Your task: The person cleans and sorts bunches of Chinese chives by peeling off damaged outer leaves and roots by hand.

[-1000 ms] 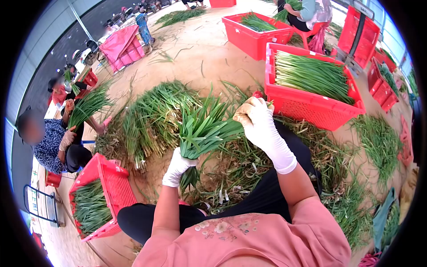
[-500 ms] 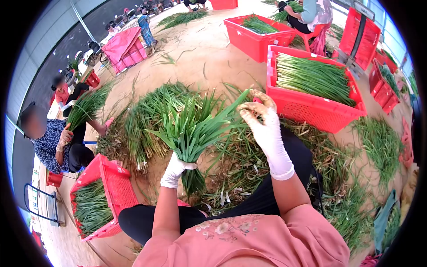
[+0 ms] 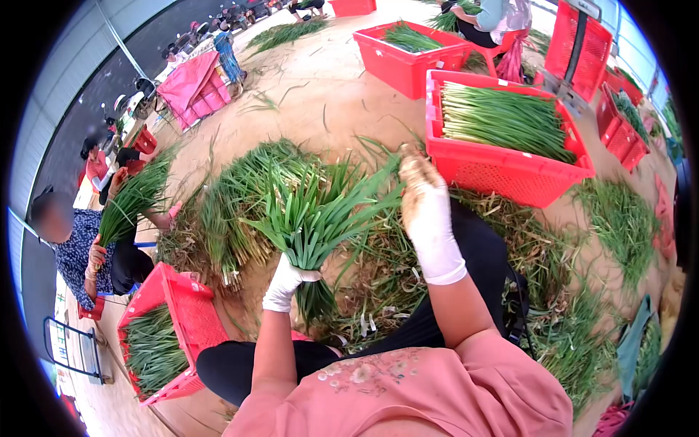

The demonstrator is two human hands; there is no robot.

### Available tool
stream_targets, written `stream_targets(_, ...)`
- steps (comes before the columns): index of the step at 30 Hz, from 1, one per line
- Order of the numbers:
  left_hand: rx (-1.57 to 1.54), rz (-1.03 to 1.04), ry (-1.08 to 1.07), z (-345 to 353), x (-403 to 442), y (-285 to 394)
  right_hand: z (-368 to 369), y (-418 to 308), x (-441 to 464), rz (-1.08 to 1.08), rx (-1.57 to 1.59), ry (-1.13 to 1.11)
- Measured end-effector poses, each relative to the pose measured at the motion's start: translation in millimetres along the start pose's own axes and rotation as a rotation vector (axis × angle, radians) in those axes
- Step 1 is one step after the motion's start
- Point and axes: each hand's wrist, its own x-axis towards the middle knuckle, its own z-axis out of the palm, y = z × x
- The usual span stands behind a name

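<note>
My left hand point(image 3: 285, 282), in a white glove, is wrapped round a bunch of garlic chives point(image 3: 309, 218) in front of my knees. The leaves fan out above the fist, and the lower part of the bunch hangs below it. To the right, my right hand point(image 3: 424, 191) wears a white glove with brown-stained fingers. Its fingers are drawn together at the tips of a few leaves that stretch out from the bunch. Just beyond the bunch lies a large heap of garlic chives point(image 3: 247, 182) on the floor.
A red crate point(image 3: 502, 178) of aligned chives stands front right, with another red crate point(image 3: 408, 69) behind it. At left is a tilted red crate point(image 3: 193, 313) of chives. A seated co-worker point(image 3: 80, 244) holds chives there. Loose trimmings point(image 3: 553, 255) cover the floor at right.
My right hand's fingers, spread and curled before, have drawn together at the leaf tips. My left hand keeps its hold on the bunch. The view has shifted slightly.
</note>
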Motion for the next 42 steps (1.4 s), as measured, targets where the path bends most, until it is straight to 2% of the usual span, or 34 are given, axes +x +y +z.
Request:
stream_targets(1, -0.013, -0.022, 0.011, -1, 0, -2, -3, -10, 9, -0.037, 0.101, 0.089)
stream_targets(3, -0.021, -0.025, 0.023, -2, -2, 0, -7, -29, 12, -0.147, 0.032, 0.096)
stream_targets(4, -0.026, 0.007, 0.023, -2, -3, 2, -17, -31, 14, -0.127, -0.066, 0.082)
stream_targets(7, -0.056, 0.042, 0.024, 1, -4, 10, -52, -27, 18, 0.256, 0.039, -0.317)
stream_targets(11, -0.037, 0.063, 0.034, 3, -5, 13, -31, -30, 9, 0.462, 0.305, -0.402)
stream_targets(13, -0.022, 0.016, 0.002, 0, -4, 10, -22, -33, 15, 0.350, 0.039, -0.248)
stream_targets(14, 0.001, 0.026, -0.009, -1, -3, 9, -21, -33, 21, 0.144, -0.367, -0.281)
stream_targets(15, 0.001, 0.028, -0.007, 0, -3, 13, -28, -33, 34, -0.399, -1.110, -0.343)
stream_targets(17, 0.031, 0.058, 0.014, 8, -7, 22, -26, -46, 46, -0.748, -1.449, -0.215)
stream_targets(19, 0.025, 0.065, 0.030, 9, -7, 22, -21, -50, 54, -0.654, -1.290, -0.125)
stream_targets(20, 0.089, 0.060, 0.009, 7, -6, 19, -22, -49, 58, -0.544, -1.214, -0.174)
stream_targets(21, 0.155, 0.056, -0.014, 5, -4, 16, -15, -50, 54, -0.541, -1.214, -0.179)
stream_targets(23, 0.211, 0.032, -0.029, 1, -1, 8, 8, -52, 40, 0.023, -0.915, -0.358)
stream_targets(24, 0.219, 0.023, -0.048, 1, 1, 7, 9, -46, 39, 0.093, -0.953, -0.434)
stream_targets(27, 0.221, 0.061, -0.044, 2, 1, 5, 19, -40, 34, 0.260, -1.075, -0.437)
stream_targets(28, 0.237, 0.072, -0.058, 1, 1, 2, 8, -27, 35, 0.194, -1.019, -0.523)
stream_targets(29, 0.253, 0.081, -0.073, 0, 1, 0, 6, -21, 32, -0.006, -1.146, -0.520)
stream_targets(31, 0.254, 0.093, -0.068, -2, 1, -1, -7, -21, 48, -0.956, -1.764, -0.447)
stream_targets(33, 0.253, 0.117, -0.067, -2, 1, -4, -19, -24, 66, -0.571, -1.333, -0.166)
stream_targets(35, 0.234, 0.107, -0.073, -3, 1, -6, 2, -46, 61, -0.180, -1.349, -0.199)
stream_targets(37, 0.288, 0.092, -0.085, -2, 3, -5, 9, -37, 57, -0.612, -1.525, -0.473)
stream_targets(38, 0.289, 0.094, -0.088, -2, 4, -5, 12, -34, 49, -0.571, -1.649, -0.513)
stream_targets(39, 0.299, 0.092, -0.092, -1, 5, -6, 15, -30, 44, -0.629, -1.711, -0.567)
stream_targets(41, 0.307, 0.087, -0.094, 1, 4, -6, 6, -19, 46, -0.460, -1.833, -0.724)
stream_targets(42, 0.319, 0.092, -0.094, 3, 4, -4, -13, 0, 54, -0.564, -1.764, -0.756)
